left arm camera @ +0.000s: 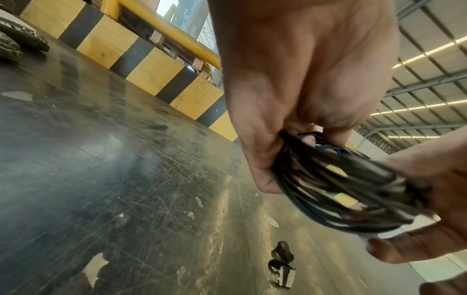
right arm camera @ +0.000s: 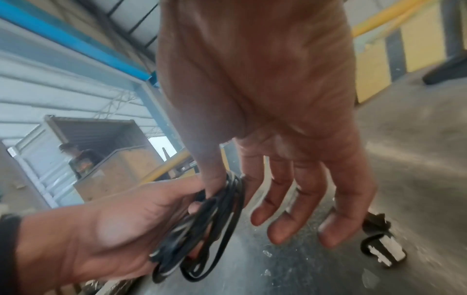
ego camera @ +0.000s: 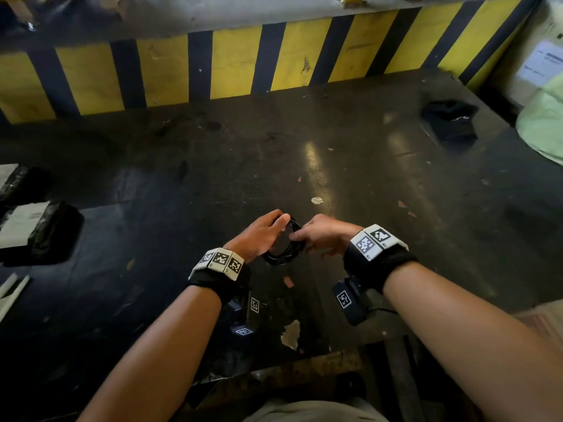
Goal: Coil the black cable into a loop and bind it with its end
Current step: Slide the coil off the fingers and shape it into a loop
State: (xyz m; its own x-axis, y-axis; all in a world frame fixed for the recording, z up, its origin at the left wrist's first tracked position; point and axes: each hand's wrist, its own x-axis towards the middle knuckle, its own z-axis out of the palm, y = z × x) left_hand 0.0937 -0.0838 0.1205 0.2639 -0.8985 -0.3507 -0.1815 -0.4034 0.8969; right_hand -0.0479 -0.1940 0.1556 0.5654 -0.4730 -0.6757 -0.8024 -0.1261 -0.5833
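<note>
Head view: we are holding the black cable, already wound into a small coil, just above the dark table, between our two hands. Our left hand is curling round the coil's left side; our right hand is pinching its right side.

Left wrist view: the left fingers are gripping the bundled strands.

Right wrist view: thumb and forefinger are pinching the coil; the other right fingers are hanging loosely spread.
</note>
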